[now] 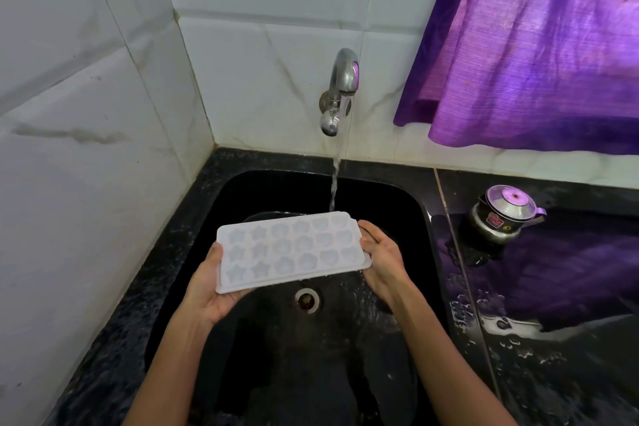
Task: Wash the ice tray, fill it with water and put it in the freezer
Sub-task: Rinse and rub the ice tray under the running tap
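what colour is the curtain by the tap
Purple curtain, clearest in the head view.

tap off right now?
No: a stream of water runs from the tap down to the far edge of the ice tray, which the left hand and right hand hold over the sink.

White ice tray [294, 247]; black sink [408, 204]; purple curtain [536, 45]; white veined tiles [86, 79]; silver tap [340, 90].

A wet black counter [518, 373] holds a sunken black sink [408, 197] and 1 small lidded steel pot [503, 216].
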Tool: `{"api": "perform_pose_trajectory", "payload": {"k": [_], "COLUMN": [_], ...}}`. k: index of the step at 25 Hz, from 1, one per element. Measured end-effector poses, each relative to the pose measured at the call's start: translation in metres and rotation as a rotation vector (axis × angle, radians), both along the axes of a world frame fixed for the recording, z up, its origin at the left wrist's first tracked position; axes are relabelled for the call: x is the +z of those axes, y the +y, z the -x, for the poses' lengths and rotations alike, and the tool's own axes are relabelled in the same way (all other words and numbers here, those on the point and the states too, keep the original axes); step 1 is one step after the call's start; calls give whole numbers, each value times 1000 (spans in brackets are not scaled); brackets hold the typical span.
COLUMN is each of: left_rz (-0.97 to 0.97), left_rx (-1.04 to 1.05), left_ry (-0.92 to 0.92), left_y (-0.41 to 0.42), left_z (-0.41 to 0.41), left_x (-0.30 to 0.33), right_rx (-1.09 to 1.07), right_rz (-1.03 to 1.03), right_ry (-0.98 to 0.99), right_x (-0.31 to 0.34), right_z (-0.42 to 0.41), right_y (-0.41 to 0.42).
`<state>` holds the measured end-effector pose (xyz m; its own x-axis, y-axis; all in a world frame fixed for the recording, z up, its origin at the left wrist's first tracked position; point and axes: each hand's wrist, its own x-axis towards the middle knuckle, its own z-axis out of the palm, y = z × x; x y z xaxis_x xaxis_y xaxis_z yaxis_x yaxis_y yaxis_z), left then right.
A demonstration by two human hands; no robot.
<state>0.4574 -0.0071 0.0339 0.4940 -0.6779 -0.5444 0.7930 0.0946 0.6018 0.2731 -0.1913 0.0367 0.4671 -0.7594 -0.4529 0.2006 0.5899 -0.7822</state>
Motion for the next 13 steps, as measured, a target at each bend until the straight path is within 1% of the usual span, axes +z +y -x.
{"api": "perform_pose_trajectory", "payload": {"k": [4, 6, 8, 10, 13], "left_rz": [-25, -35, -34, -29, -40], "left_rx": [36, 61, 91, 106, 105], "left_ry": [-49, -54, -41, -20, -28], "left_y": [-8, -12, -15, -17, -21], "left_z": [-16, -22, -27, -29, -30], "left_x": [5, 6, 4, 2, 1], "right_rx": [52, 107, 199, 302, 445], "right_rz": [84, 172, 338, 549, 852], "right_ry": [63, 120, 223, 333, 446], "right_x": [1, 2, 4, 8, 19], "right_z": [-17, -22, -23, -22, -20], "right_y": [-12, -18, -26, -36, -53]}}
